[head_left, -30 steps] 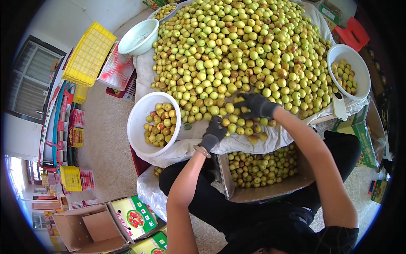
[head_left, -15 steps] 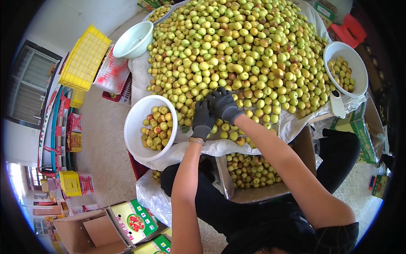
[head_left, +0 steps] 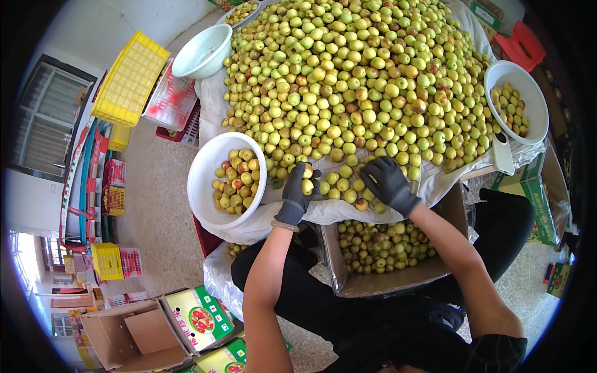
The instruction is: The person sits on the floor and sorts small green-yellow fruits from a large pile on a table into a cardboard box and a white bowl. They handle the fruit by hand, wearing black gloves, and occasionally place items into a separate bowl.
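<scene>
A big heap of yellow-green jujubes (head_left: 348, 81) with reddish-brown patches covers a white cloth (head_left: 283, 214). My left hand (head_left: 294, 198), in a dark grey glove, is closed around a couple of jujubes (head_left: 307, 186) that show between thumb and fingers. To its right, my gloved right hand (head_left: 392, 185) rests palm down at the near edge of the heap, fingers apart and bent over loose jujubes; its palm is hidden. Several loose jujubes (head_left: 342, 184) lie between the hands. Below the cloth's edge stands an open cardboard box (head_left: 373, 287) partly filled with jujubes.
A white basin (head_left: 198, 180) of redder jujubes stands left of my left hand. Another white basin (head_left: 540, 115) sits at the right, a pale green bowl (head_left: 186, 62) at the far left. Yellow crates (head_left: 129, 78) and an open carton (head_left: 112, 339) stand on the floor at left.
My hands, side by side before, have moved apart. The left has drawn back toward me with jujubes in it; the right has shifted right and nearer. Loose jujubes now lie between them.
</scene>
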Available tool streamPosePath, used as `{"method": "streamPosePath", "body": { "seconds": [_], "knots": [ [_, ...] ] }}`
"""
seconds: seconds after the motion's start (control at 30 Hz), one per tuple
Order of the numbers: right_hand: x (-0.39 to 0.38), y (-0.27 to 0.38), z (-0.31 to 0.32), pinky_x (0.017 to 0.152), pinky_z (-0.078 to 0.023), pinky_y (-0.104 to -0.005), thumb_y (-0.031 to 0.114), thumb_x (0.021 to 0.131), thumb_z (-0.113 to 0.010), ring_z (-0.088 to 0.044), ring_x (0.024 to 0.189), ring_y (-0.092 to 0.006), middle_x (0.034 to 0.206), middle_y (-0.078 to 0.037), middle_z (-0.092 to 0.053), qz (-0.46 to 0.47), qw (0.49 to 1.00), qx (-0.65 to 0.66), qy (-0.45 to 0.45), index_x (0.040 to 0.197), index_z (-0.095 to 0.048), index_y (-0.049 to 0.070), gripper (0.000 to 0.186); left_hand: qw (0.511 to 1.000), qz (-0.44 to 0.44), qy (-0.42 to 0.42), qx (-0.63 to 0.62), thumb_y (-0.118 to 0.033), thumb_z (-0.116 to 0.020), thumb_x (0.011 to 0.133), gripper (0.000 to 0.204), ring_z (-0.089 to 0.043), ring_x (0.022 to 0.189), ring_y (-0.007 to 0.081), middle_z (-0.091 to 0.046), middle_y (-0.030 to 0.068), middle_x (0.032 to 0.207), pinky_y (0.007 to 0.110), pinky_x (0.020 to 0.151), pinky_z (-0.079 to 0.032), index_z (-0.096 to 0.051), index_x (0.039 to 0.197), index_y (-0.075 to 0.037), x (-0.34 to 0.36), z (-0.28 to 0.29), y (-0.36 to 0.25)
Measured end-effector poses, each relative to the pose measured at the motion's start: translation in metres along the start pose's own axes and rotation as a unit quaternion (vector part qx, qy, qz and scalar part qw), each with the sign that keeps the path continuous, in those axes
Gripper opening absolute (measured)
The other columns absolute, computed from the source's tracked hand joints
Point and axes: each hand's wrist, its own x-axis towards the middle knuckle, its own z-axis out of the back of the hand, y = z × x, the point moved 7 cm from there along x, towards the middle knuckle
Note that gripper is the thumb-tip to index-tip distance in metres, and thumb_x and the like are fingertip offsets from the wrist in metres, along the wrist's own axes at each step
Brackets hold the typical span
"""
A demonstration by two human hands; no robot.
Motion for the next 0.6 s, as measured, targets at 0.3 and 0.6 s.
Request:
{"method": "streamPosePath", "body": {
  "seconds": [0.3, 0.6],
  "knots": [
    [0.124, -0.019, -0.135, 0.063, -0.051, -0.0366, 0.011, 0.077, -0.056, -0.065, 0.079, -0.0238, 0.080, -0.006, -0.066, -0.091, 0.958, -0.231, 0.141, 0.083, -0.067, 0.013, 0.012, 0.986, 0.030, 0.090, -0.134, -0.064, -0.037, 0.088, 0.060, -0.054, 0.062, 0.0185, -0.057, 0.0084, 0.077, 0.028, 0.048, -0.043, -0.053, 0.112, -0.011, -0.018, -0.041, -0.014],
    [0.115, 0.006, -0.080, 0.073, -0.050, -0.0411, 0.021, 0.083, -0.055, -0.063, 0.084, -0.0354, 0.085, -0.017, -0.066, -0.143, 0.974, 0.044, 0.171, 0.099, -0.060, 0.002, 0.025, 0.967, 0.088, 0.089, -0.220, -0.047, -0.055, 0.087, 0.040, -0.060, 0.073, 0.0206, -0.059, 0.0076, 0.080, 0.031, 0.056, -0.050, -0.054, 0.100, -0.009, -0.011, -0.015, 0.011]
  ]
}}
